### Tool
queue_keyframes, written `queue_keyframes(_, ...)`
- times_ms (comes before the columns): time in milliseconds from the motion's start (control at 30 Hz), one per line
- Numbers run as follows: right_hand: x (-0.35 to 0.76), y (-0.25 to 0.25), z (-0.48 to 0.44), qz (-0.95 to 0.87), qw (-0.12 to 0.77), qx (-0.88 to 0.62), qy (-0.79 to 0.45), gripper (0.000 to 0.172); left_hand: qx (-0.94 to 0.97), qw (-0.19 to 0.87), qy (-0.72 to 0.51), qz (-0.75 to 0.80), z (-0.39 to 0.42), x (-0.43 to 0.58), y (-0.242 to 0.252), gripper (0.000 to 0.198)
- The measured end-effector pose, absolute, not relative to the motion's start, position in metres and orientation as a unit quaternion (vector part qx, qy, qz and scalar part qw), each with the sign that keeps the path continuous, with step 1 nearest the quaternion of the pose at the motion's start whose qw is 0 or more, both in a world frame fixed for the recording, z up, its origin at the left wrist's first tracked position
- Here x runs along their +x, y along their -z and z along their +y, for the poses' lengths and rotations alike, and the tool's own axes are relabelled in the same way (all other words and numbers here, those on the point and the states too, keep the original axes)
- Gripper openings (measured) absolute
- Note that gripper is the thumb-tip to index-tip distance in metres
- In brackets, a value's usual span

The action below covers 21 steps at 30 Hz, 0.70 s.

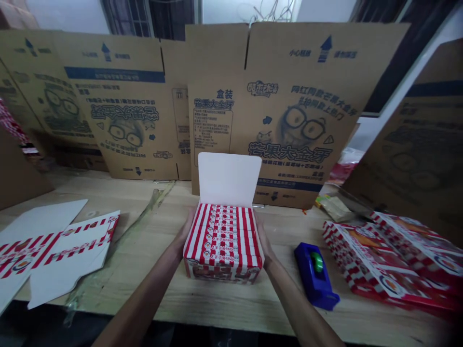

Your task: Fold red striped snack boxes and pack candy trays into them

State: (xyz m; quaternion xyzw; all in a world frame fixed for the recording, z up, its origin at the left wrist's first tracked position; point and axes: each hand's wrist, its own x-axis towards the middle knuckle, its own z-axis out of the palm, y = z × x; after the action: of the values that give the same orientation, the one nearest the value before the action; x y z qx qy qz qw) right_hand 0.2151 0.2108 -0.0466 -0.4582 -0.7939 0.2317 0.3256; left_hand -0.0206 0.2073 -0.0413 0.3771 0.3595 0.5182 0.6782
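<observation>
The fingers of the left hand [187,230] and right hand [264,238] hold the red-and-white striped cardboard box [222,271] between them, probably for steadiness. Right of these fingers rests a blue plastic tape dispenser [314,284], perhaps for easy reach.

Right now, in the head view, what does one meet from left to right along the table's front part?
Flat striped cardboard, left hand, open striped box, right hand, blue tape dispenser, red-and-white boxes.

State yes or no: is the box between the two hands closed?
No, the white lid stands raised at the far side of the box, leaving the striped packs inside exposed.
</observation>
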Motion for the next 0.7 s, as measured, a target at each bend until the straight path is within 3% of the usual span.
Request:
queue_keyframes(100,0.217,0.027,0.203,-0.735,0.393,-0.450,-0.319,0.065,0.327,0.672,-0.557,0.363,0.189,-0.016,0.021,0.067)
queue_keyframes(167,0.223,0.029,0.199,-0.747,0.383,-0.432,-0.331,0.070,0.309,0.647,-0.582,0.382,0.182,-0.018,0.018,0.062)
queue_keyframes(267,0.228,0.050,0.197,-0.762,0.366,-0.424,-0.324,0.074,0.312,0.612,-0.599,0.411,0.174,-0.023,0.040,0.052)
queue_keyframes(367,0.228,0.068,0.198,-0.707,0.413,-0.437,-0.373,0.072,0.303,0.619,-0.575,0.440,0.171,-0.029,0.070,0.047)
queue_keyframes(500,0.225,0.057,0.206,-0.637,0.437,-0.432,-0.466,0.072,0.303,0.622,-0.592,0.413,0.176,-0.034,0.078,0.052)
queue_keyframes(700,0.218,0.046,0.230,-0.582,0.481,-0.451,-0.476,0.070,0.395,0.550,-0.649,0.347,0.202,-0.039,0.073,0.056)
